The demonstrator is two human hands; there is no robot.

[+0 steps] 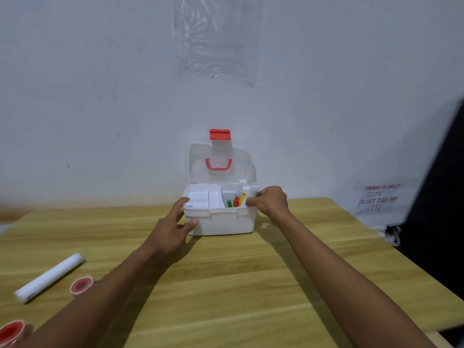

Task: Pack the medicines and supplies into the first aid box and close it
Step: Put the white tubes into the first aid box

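First aid box (223,222): white and open; stood at the far middle of the worktop (251,285), close to the wall (100,96)
Lid (198,159): clear plastic; raised upright behind the box and leaned towards the wall; a red latch (220,134) is seen at its top edge and a red handle (218,165) at its middle
Tray (206,198): white; seated in the left part of the box; divided into compartments
Small bottles (236,201): a green, a red and a yellow one are stood in the right part of the box; white-capped ones are seen behind them
Left hand (173,229): the front left corner of the box is held; the thumb is pressed on the front wall; the fingers are curled up to the rim beside the tray
Right hand (271,200): placed at the right rim of the box; its fingers are curled round a white bottle (254,190), which is held upright just over the right end of the box
White roll (49,277): laid on the worktop at the near left, well apart from the box
Tape rolls (81,286): red-centred; one is set just beside the white roll; the other (11,332) is at the bottom left corner, partly cut off by the frame edge; both are blurred
Plastic sheet (216,38): clear and creased; fixed to the wall above the box
Paper notice (379,197): handwritten; fixed to the wall at the right; "DO NOT TURN OFF CCTV" can be read
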